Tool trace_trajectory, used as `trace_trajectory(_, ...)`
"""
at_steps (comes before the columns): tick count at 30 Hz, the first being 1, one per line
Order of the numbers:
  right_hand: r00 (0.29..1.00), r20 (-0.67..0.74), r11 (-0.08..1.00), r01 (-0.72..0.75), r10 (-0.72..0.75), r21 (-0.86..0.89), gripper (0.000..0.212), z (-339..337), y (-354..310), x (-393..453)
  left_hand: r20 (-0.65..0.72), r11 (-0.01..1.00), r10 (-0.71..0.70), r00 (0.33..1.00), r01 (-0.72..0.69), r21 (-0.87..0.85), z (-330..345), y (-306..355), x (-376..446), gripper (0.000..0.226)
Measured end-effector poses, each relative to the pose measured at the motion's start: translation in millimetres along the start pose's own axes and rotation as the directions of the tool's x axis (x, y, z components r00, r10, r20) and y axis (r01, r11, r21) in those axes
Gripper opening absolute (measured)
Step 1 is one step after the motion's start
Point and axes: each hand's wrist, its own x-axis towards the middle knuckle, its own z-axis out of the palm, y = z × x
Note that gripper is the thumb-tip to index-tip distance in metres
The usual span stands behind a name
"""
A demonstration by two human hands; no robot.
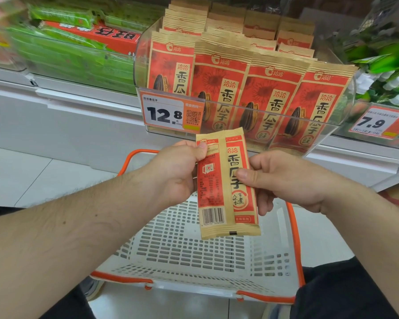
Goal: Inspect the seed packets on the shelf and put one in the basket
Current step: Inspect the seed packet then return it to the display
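Both of your hands hold one seed packet upright in front of you, directly above the basket. Your left hand pinches the packet's upper left edge, thumb pressed on its face, and your right hand grips the right edge at mid-height, thumb on the face and fingers curled behind. The packet's back is turned toward you, with a barcode near its lower left corner, so the inspection looks to be under way. Beyond your hands, on the shelf, a clear bin holds rows of matching red and tan packets standing on end, with a price tag reading 12.8 clipped at the bin's front left corner. The white basket with orange rim sits below with its slotted floor bare of goods where it shows. The selecting step appears done; what is left, by my judgement, is finishing the look and lowering the packet into the basket.
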Motion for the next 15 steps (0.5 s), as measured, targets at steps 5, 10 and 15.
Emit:
trace_trajectory(5,0.999,0.029,1.000,0.027,-0.027,-0.003,0.050,-0.2,1.1,-1.5,-0.011,1.000,-0.016,1.000,0.016,-0.020,-1.1,0.0,1.8,0.014)
trace_trajectory(10,0.998,0.044,0.998,0.046,-0.044,-0.047,0.056,3.9,1.0,-3.2,-0.036,0.999,-0.023,0.999,0.022,-0.037,-2.4,0.6,3.2,0.012)
trace_trajectory(15,0.997,0.049,0.999,0.051,-0.051,-0.002,0.058,3.2,-0.4,-4.0,-0.045,0.997,-0.046,0.998,0.043,-0.057,-2.6,-0.7,3.9,0.013)
